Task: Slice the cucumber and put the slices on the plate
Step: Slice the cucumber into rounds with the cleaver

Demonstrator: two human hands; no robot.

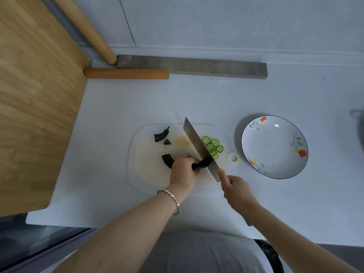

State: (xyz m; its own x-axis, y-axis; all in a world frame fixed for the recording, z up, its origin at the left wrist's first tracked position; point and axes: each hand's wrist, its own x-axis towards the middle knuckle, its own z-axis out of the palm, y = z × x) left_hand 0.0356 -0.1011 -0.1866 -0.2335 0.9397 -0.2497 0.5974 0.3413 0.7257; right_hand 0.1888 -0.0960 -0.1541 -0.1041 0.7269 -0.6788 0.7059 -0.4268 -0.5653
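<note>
On the white cutting board (145, 174) my left hand (184, 171) grips a dark green cucumber (202, 164), pressing it down beside the blade. My right hand (236, 191) holds the cleaver (199, 146) by its handle, thumb along the blade's back; the blade stands on the cucumber's cut end. Several pale green slices (213, 146) lie overlapped just right of the blade. A curved cucumber piece (168, 160) lies left of my left hand. The flowered white plate (274, 147) sits to the board's right and holds nothing.
A stem end (162, 134) and a small green scrap (167, 142) lie at the board's far left. A small white ring (233, 157) sits between board and plate. A wooden board (35, 99), a rolling pin (126, 73) and a grey bar (197, 67) lie behind.
</note>
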